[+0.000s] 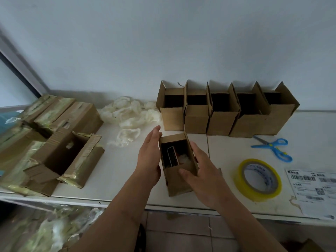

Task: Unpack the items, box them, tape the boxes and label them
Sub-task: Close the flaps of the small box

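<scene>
A small open cardboard box (177, 180) stands on the white table (116, 160) near its front edge. Inside it I see a dark item (170, 156) and white padding (184, 160). My left hand (150, 155) lies flat against the box's left side, fingers straight. My right hand (201, 171) is on the right side, fingers along the right flap, thumb on the near flap. Several empty open boxes (223, 113) stand in a row against the wall. A yellow tape roll (258, 179) and a shipping label sheet (314, 190) lie to the right.
Blue scissors (272, 145) lie behind the tape roll. Crumpled plastic wrapping (127, 115) is heaped at the back centre. An opened larger carton (61, 157) and taped cartons (60, 113) fill the left side. More plastic wrapping (54, 230) lies below the table.
</scene>
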